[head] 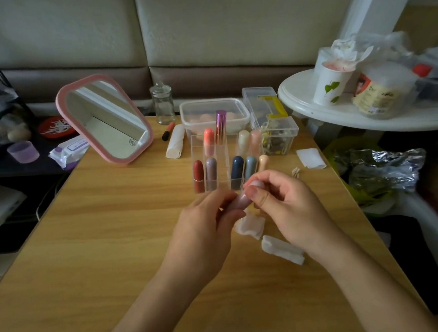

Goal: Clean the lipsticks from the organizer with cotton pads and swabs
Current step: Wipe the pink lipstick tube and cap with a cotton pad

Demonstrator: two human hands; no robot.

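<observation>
Lipstick (pixel 243 200): smooth mauve capsule, tilted, held over the table (pixel 113 239) just on the near side of the clear organizer (pixel 224 162). My left hand (pixel 204 224) grips its lower end. My right hand (pixel 283 202) pinches the upper end, fingers curled.

Single head view, forward and down, close over table (pixel 112 226).

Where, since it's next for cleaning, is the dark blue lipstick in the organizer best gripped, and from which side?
Pinch the dark blue lipstick by its rounded upper half, coming from above. It stands upright, its lower part sits behind the clear organizer walls, and the grey-blue lipstick stands close on its right.
</observation>
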